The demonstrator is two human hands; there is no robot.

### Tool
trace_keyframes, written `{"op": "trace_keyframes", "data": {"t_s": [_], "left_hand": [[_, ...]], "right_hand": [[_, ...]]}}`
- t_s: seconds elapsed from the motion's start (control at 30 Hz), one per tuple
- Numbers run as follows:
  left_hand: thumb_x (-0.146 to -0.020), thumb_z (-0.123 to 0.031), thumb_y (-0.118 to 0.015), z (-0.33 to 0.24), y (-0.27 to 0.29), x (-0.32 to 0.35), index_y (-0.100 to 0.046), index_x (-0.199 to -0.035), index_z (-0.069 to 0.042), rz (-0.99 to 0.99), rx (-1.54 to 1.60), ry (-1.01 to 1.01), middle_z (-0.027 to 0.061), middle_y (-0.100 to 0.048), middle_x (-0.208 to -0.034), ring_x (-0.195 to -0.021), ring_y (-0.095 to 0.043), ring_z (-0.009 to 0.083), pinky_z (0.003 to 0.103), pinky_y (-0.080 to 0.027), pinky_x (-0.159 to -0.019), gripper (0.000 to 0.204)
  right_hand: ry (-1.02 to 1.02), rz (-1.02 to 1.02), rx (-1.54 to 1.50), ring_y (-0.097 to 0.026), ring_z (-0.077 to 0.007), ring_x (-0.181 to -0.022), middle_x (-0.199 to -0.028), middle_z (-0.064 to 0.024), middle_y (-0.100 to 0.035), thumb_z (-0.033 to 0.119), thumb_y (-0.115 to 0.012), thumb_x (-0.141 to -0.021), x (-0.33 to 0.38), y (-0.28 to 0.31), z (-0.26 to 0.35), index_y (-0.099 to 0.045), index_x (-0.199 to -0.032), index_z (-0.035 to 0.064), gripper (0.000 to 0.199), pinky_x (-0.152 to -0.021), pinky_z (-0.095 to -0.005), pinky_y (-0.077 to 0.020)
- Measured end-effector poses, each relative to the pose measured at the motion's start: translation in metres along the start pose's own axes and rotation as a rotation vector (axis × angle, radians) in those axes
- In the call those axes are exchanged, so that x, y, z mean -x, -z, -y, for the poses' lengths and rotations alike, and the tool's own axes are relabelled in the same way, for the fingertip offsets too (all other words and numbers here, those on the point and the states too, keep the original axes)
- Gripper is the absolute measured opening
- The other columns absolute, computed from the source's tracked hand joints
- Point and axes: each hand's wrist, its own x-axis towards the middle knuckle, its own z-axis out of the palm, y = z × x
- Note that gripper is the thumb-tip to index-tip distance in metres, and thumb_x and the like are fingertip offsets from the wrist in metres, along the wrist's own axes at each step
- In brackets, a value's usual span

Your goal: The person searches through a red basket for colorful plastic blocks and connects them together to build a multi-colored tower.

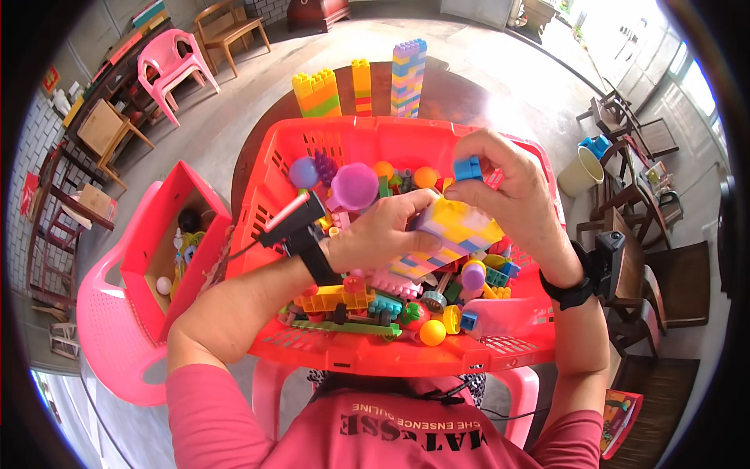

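My left hand point(376, 234) is wrapped round a block of stacked toy bricks point(461, 227) in yellow, lilac, blue and orange, tilted above a red plastic basket point(367, 357). Between the fingers of my right hand point(514, 176) is a blue toy brick point(468, 168), just above the stack's upper end; whether they touch cannot be made out. Below both hands lie mixed toys: a purple cup point(355, 186), a blue ball point(304, 173), an orange ball point(433, 333) and a toy strawberry point(414, 314).
Three brick towers stand on the round brown table point(266, 129) behind the basket: a wide one point(317, 94), a thin one point(361, 87) and a lilac-blue one point(408, 78). To the left, a pink chair point(109, 328) bears a red box point(148, 242). Wooden chairs point(676, 289) stand at right.
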Motion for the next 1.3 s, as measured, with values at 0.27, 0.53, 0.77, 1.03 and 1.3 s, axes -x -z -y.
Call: {"op": "trace_keyframes", "data": {"t_s": [0.27, 0.53, 0.77, 1.03, 1.3], "left_hand": [[-0.097, -0.029, -0.058, -0.001, 0.033, -0.002, -0.055, -0.122, -0.001, 0.19, 0.042, 0.154, 0.0013, -0.06, -0.108, -0.1, -0.053, 0.0068, 0.026, -0.045, -0.089, 0.038], [-0.093, -0.015, -0.056, -0.007, 0.036, -0.001, -0.054, -0.119, 0.001, 0.21, -0.151, 0.053, 0.0029, -0.061, -0.103, -0.096, -0.055, 0.0084, 0.026, -0.046, -0.088, 0.031], [-0.086, -0.019, -0.068, -0.01, 0.017, 0.004, -0.055, -0.11, -0.002, -0.008, -0.312, -0.007, 0.0057, -0.063, -0.087, -0.085, -0.06, 0.0096, 0.03, -0.049, -0.075, 0.032], [-0.084, -0.019, -0.071, 0.001, 0.002, 0.006, -0.055, -0.105, -0.002, -0.269, -0.224, -0.005, 0.0075, -0.064, -0.088, -0.085, -0.062, 0.0105, 0.031, -0.05, -0.074, 0.031], [-0.083, -0.018, -0.073, 0.007, 0.01, -0.001, -0.056, -0.104, -0.002, -0.294, -0.118, -0.023, 0.0113, -0.066, -0.089, -0.083, -0.066, 0.0174, 0.033, -0.051, -0.073, 0.032]], "right_hand": [[-0.002, 0.121, 0.102, -0.064, -0.0278, -0.079, -0.085, -0.0133, -0.063, 0.008, -0.065, -0.083, -0.002, -0.006, -0.003, -0.064, -0.102, 0.0019, 0.02, -0.069, -0.0342, -0.0498], [-0.128, 0.138, 0.101, -0.066, -0.0233, -0.081, -0.089, -0.0121, -0.067, 0.006, -0.066, -0.083, 0.002, -0.001, -0.001, -0.059, -0.103, 0.0009, 0.022, -0.071, -0.0323, -0.0509], [-0.133, 0.157, 0.019, -0.065, -0.0165, -0.079, -0.084, -0.0088, -0.066, 0.003, -0.067, -0.082, 0.0, -0.007, -0.002, -0.058, -0.1, 0.001, 0.02, -0.072, -0.03, -0.0506], [0.033, 0.075, 0.267, -0.064, -0.0361, -0.081, -0.084, -0.0168, -0.063, 0.011, -0.064, -0.085, 0.004, -0.031, -0.001, -0.055, -0.103, 0.0026, 0.021, -0.069, -0.0419, -0.0501], [0.156, 0.03, 0.263, -0.059, -0.0294, -0.11, -0.123, -0.0171, -0.055, 0.007, -0.069, -0.079, 0.006, -0.026, -0.014, -0.046, -0.133, 0.0034, 0.059, -0.092, -0.0363, -0.0466]]}}
